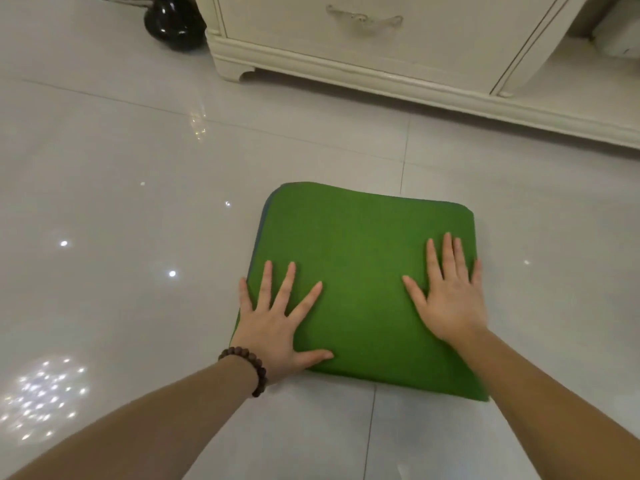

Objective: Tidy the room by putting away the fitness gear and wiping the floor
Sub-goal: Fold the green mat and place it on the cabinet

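A green mat (360, 271), folded into a thick, roughly square pad, is laid flat on the glossy pale tiled floor (121, 202) in the lower middle of the view. A bluish-grey layer is seen along its left edge, where the folded layers are stacked. The mat is pressed from above by both hands. The left hand (277, 323) is placed palm down on the near left corner, its fingers straight and spread wide, the thumb stretched along the near edge. The right hand (446, 296) is laid flat on the right side of the mat, fingers straight and held closer together, the little finger set at the right edge. Nothing is gripped by either hand. A bracelet of dark brown beads (249, 368) is worn on the left wrist.

Beyond the mat, well apart from it, a cream-coloured cabinet (381, 64) is stood on the floor, with a drawer fitted with a pale curved handle (363, 17). To the left of the cabinet, just beside its corner, a shiny black rounded object (173, 24) is rested on the floor; only part of it is in view. Small bright reflections of light are scattered across the tiles at the left.
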{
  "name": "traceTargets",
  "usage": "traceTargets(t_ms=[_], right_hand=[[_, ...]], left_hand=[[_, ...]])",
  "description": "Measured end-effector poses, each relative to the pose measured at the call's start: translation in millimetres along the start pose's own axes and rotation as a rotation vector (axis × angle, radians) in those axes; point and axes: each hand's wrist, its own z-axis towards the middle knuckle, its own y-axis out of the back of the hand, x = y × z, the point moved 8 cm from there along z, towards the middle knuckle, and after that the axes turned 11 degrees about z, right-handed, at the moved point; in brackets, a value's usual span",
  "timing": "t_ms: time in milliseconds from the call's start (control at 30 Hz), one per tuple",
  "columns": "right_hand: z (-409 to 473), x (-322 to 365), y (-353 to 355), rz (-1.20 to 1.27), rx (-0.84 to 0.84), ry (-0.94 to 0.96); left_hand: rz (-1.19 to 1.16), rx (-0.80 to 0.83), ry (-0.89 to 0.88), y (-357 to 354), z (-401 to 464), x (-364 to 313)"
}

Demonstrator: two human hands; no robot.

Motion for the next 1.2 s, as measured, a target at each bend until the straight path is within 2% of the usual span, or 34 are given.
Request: traceTargets(t_ms=[100,200,233,300,367,400,533,600,667,733,800,833,900,1033,1133,1200], right_hand=[[8.2,1.0,-6.5,-0.049,0.108,-0.02],[28.2,30.5,29.4,0.031,0.0,-0.017],[36.2,54.4,39.6,0.078,-0.045,0.067],[46.7,125.9,46.9,0.153,-0.071,0.352],[52.7,198.4,31.8,0.165,-0.007,0.569],[57.0,223.8,18.7,0.146,0.037,0.609],[84.5,244.0,-27.3,0.079,0.131,0.49],[86.1,246.0,-30.4,0.106,0.206,0.517],[87.7,237.4,-15.8,0.26,0.306,0.526],[100.2,193.6,13.5,0.354,0.237,0.401],[108.0,112.5,37.9,0.236,0.066,0.182],[106.8,67.7,41.9,0.17,0.033,0.052],[96.1,5.4,31.1,0.113,0.084,-0.122],[90.9,-10.7,-6.8,0.124,0.109,-0.094],[89.5,-11.9,8.0,0.193,0.12,-0.053],[68.8,-19.2,28.4,0.26,0.041,-0.074]], left_hand=[[-0.091,-0.056,0.168,-3.0,-5.4,6.9],[-0.163,-0.078,0.241,-2.9,-6.3,11.4],[-0.175,-0.078,0.242,-1.9,-6.1,11.5],[-0.182,-0.075,0.234,-2.5,-6.1,10.4],[-0.184,-0.076,0.23,-3.3,-6.4,9.8],[-0.187,-0.079,0.229,-3.6,-6.0,9.6],[-0.181,-0.083,0.224,-6.1,0.3,12.7],[-0.174,-0.089,0.229,-7.4,-0.3,13.0],[-0.181,-0.097,0.232,-8.6,-2.2,11.9],[-0.179,-0.112,0.238,-8.8,-1.2,14.5],[-0.169,-0.126,0.232,-8.7,0.3,15.4],[-0.162,-0.134,0.227,-8.3,0.4,15.2],[-0.151,-0.136,0.233,-9.1,-0.4,14.7],[-0.133,-0.137,0.24,-9.7,-0.9,14.7],[-0.131,-0.131,0.236,-8.5,-2.2,13.8],[-0.136,-0.127,0.24,-10.2,-1.7,14.7]])
